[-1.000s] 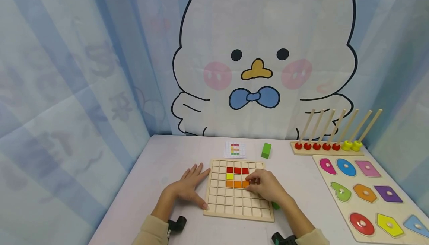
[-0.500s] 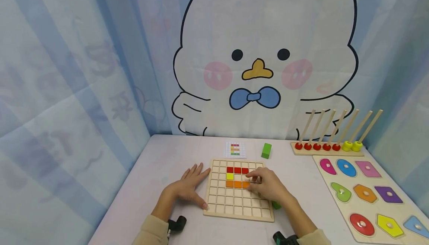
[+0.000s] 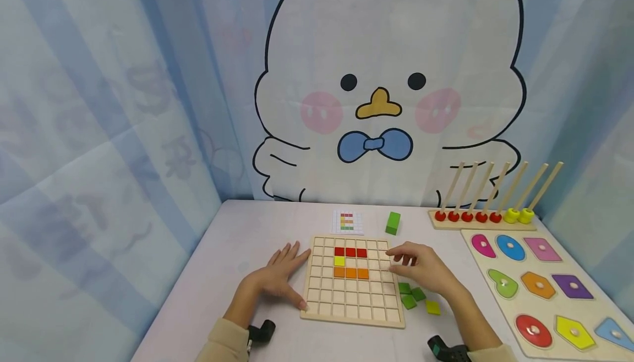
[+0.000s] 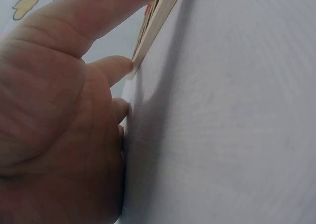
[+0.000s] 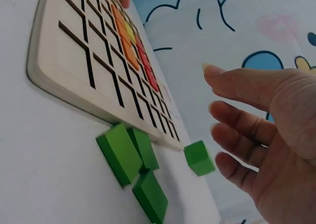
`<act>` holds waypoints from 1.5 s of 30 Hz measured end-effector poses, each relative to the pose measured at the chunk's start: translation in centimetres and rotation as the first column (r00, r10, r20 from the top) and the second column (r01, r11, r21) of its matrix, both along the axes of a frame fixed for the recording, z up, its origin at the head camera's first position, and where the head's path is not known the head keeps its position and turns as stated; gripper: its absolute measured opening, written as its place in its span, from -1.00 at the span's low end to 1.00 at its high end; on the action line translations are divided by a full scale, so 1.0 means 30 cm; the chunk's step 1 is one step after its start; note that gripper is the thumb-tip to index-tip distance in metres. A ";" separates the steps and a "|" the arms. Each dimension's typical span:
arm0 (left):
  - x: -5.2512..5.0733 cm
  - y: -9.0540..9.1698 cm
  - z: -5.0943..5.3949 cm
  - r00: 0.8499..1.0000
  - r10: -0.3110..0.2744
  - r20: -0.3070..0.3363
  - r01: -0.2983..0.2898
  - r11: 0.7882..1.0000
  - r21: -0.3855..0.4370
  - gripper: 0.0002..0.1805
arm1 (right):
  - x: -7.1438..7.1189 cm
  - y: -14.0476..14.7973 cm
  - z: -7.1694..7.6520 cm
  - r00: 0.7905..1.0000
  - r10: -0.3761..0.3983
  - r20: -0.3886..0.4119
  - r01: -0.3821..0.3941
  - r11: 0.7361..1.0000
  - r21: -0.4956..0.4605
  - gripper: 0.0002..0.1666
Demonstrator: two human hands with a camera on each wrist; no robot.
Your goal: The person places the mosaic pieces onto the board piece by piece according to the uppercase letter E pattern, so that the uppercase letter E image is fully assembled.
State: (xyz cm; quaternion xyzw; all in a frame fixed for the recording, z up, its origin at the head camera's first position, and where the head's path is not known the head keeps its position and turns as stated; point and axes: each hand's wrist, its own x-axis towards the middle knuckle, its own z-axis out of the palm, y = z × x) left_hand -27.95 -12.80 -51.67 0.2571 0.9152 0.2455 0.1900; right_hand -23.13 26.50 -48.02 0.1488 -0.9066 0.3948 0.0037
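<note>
Holding nothing, the right hand point(image 3: 426, 267) hovers by the right edge of one square pale-wood grid board point(image 3: 353, 322), thumb and fingers apart; the left hand point(image 3: 279, 277), spread, touches the left edge. Three red square tiles point(image 3: 350, 252), one yellow square tile point(image 3: 339, 261) and three orange square tiles point(image 3: 350, 273) fill cells; three green square tiles point(image 3: 408, 301) and one loose yellow tile point(image 3: 433, 307) lie at right.
</note>
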 end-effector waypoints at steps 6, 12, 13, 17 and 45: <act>-0.001 -0.002 -0.002 1.000 0.004 0.003 -0.003 1.000 -0.002 0.43 | -0.002 0.097 0.007 0.997 0.035 0.073 -0.037 0.999 0.033 -0.61; -0.002 -0.002 0.000 1.000 0.008 0.004 -0.008 1.000 0.003 0.44 | 0.011 0.161 0.027 0.982 0.081 0.170 -0.084 0.996 0.014 -0.64; -0.002 -0.002 0.000 1.000 0.007 0.005 -0.007 1.000 0.000 0.43 | 0.014 0.169 0.029 0.979 0.086 0.183 -0.089 0.996 0.010 -0.65; -0.002 -0.002 -0.001 1.000 0.009 0.015 -0.009 1.000 0.001 0.43 | 0.024 0.196 0.031 0.966 0.108 0.236 -0.109 0.994 -0.012 -0.65; 0.007 0.003 0.004 1.000 0.017 -0.001 -0.017 1.000 -0.008 0.42 | 0.032 0.217 -0.002 0.858 0.170 0.485 -0.227 0.972 0.061 -0.72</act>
